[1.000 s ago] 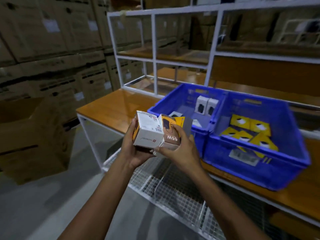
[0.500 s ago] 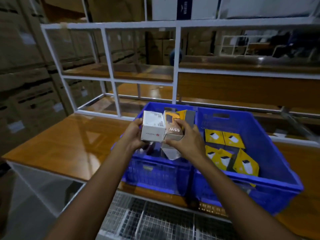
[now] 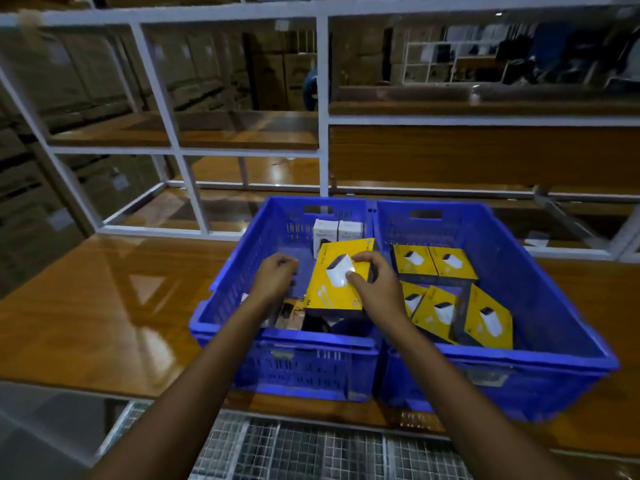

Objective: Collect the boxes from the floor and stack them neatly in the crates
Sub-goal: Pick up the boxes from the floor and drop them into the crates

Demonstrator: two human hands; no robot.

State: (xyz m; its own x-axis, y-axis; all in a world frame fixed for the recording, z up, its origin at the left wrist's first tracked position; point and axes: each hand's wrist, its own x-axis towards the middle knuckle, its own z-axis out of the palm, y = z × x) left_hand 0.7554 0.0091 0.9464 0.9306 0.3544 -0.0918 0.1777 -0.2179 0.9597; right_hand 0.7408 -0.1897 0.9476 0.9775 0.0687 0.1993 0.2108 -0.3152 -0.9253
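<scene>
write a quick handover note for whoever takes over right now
Left hand: inside the left crate, fingers curled; cannot tell if it holds anything.
Right hand: pinches a yellow box above the left crate.
Done: two white boxes stand at its back; several yellow boxes lie in the right crate, some tilted.
Left: set this box down, straighten the tilted ones.

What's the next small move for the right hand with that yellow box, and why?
Probably carry the yellow box rightward into the right crate. The right hand pinches it above the left crate, whose far end holds white boxes, while the matching yellow boxes lie in the right one.
</scene>
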